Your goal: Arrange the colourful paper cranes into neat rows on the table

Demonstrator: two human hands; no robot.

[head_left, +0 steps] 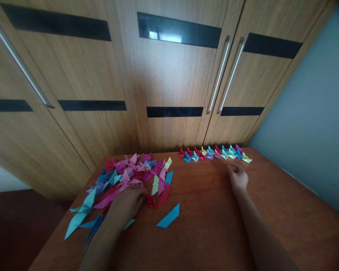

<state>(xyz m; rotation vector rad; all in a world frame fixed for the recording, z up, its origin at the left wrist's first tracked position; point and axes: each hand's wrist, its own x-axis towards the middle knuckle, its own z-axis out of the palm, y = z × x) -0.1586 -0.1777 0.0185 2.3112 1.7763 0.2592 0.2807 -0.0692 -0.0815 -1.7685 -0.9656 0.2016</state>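
A heap of folded paper pieces (130, 162) in pink, red, blue and teal covers the left of the table. My left hand (134, 197) is at the heap's near right side, fingers curled beside a red folded piece (151, 201); whether it grips anything is hidden. My right hand (238, 177) rests on the right, its fingers curled together, just in front of two rows of small paper boats (209, 154); I cannot make out anything in it. A flat blue piece (168, 217) lies between the hands, and a flat red piece (164, 194) lies near the heap.
The brown wooden table (203, 233) stands against a wooden wardrobe (169, 75) with metal handles and dark strips. A pale blue wall (313, 124) is on the right. A teal paper crane (83, 212) lies near the table's left edge.
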